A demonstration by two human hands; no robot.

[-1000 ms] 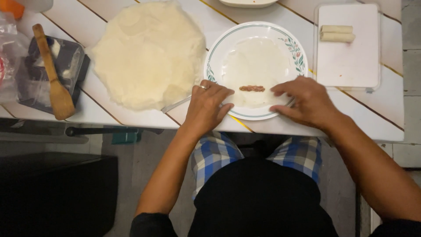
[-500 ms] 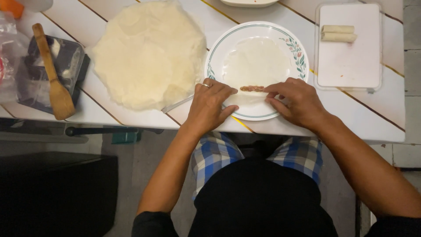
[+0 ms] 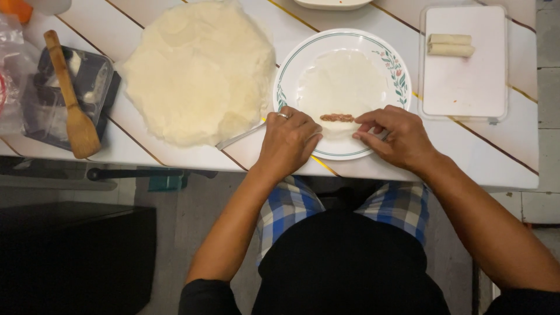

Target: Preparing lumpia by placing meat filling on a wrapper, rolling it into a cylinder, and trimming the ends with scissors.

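White slatted tabletop (image 3: 373,17) with thin diagonal seams fills the view, and at its near edge sits a round white plate with a green rim and a small floral print (image 3: 382,44), the landmark for everything else. On the near side of that plate the left hand (image 3: 287,143) and the right hand (image 3: 395,135) both press down on the near edge of a thin, pale, translucent wrapper (image 3: 341,81) lying flat in the plate; the grip of each hand is pinched together on that edge, just to either side of a short brown line of filling (image 3: 337,117). The wrapper looks thin enough to tear if pulled unevenly, and the filling could squeeze out of an open end if the fold goes slack. Left of the plate lies a large stack of round pale wrappers (image 3: 198,73), and further left a wooden spatula (image 3: 70,102) rests on a dark plastic tray (image 3: 96,79). Right of the plate, a white rectangular tray (image 3: 464,76) holds two finished pale rolls (image 3: 450,45) at its far end.
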